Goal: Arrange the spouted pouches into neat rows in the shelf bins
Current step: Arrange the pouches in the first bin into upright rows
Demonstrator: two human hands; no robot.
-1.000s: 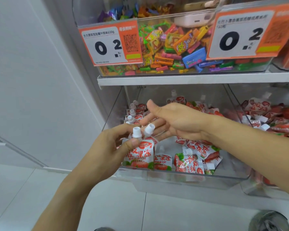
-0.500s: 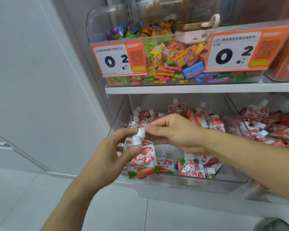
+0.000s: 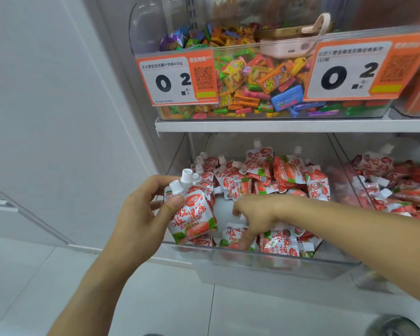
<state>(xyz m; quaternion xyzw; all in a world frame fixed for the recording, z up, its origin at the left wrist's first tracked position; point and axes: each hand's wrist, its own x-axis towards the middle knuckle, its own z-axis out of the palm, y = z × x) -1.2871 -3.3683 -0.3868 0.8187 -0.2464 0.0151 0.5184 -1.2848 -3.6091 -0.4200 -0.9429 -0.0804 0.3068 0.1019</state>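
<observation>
Red pouches (image 3: 192,214) gripped upright in left hand (image 3: 141,214); right hand (image 3: 252,214) pinching next pouch (image 3: 235,236) in bin (image 3: 264,259); lift, add to stack.

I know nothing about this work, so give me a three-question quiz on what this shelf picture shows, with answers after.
1. True or false: the left hand holds a bundle of pouches upright, spouts up.
2. Where is the right hand reaching? A) into the candy bin above B) into the lower bin among loose pouches C) to a price tag
3. Fill in: the pouches at the back left of the lower bin stand in a ____.

Key
1. True: thumb in front, fingers behind.
2. B: its fingers touch a pouch near the front wall.
3. Row.
</observation>
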